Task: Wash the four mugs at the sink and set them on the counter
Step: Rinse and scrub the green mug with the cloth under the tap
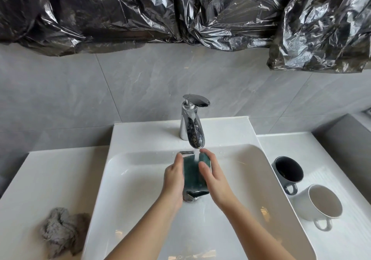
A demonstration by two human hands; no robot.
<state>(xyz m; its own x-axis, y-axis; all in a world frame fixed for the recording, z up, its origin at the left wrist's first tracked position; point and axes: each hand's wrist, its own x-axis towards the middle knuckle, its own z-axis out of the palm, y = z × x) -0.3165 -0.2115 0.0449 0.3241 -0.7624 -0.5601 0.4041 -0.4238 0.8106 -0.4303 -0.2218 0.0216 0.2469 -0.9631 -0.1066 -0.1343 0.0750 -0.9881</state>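
The faucet point(193, 123) overhangs the basin point(251, 171); two mugs point(289, 169) point(323, 203) crowd the right counter point(345, 229).

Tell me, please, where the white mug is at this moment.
In the head view, the white mug stands upright on the counter right of the sink, nearer the person than the dark grey mug.

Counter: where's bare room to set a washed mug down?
Left counter: bare patch between the sink and the back wall, beyond the grey cloth. Right counter: bare strip behind the dark mug, another in front of the white mug. Crowded: the gap between the mugs; mid-basin, where left hand and right hand hold the green pad.
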